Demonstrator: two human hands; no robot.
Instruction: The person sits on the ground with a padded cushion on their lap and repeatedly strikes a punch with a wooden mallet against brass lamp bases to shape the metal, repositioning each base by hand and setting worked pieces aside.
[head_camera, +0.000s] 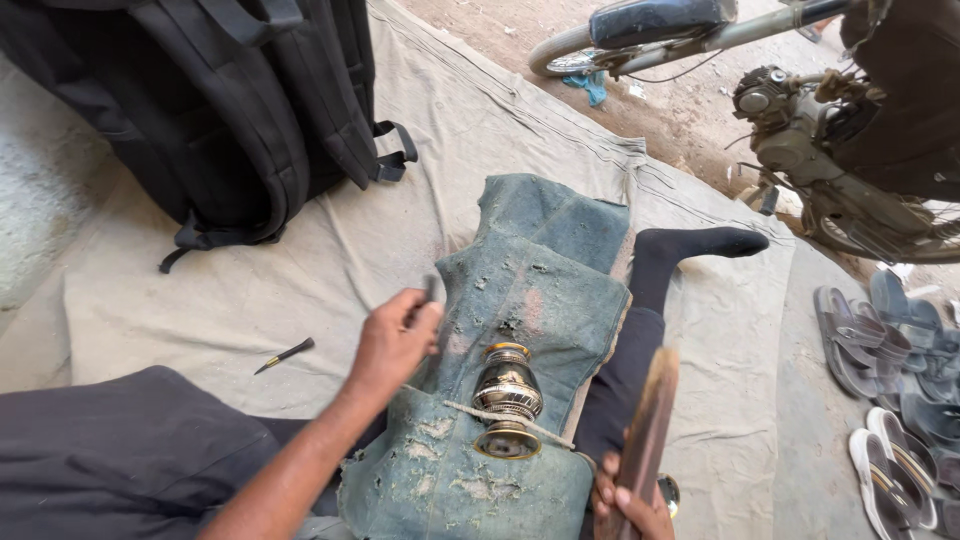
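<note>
Open-air roadside craft spot, not a proper shop: I'm sat on a big canvas ground sheet (300, 290) spread straight over bare dirt, with a worn denim work cloth (530, 290) across my leg as the bench. Beyond the sheet's far edge a parked motorcycle (800, 130) stands on the dirt, and off its right edge are several pairs of sandals (900, 380). On the sheet, a black backpack (220, 100) sits at the far left and a small pointed tool (285, 354) lies loose just left of the denim.

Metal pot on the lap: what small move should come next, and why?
Probably bring the left hand with its small tool down onto the metal pot. The pot lies tied by a cord on the denim cloth, while the right hand holds a wooden stick.
</note>
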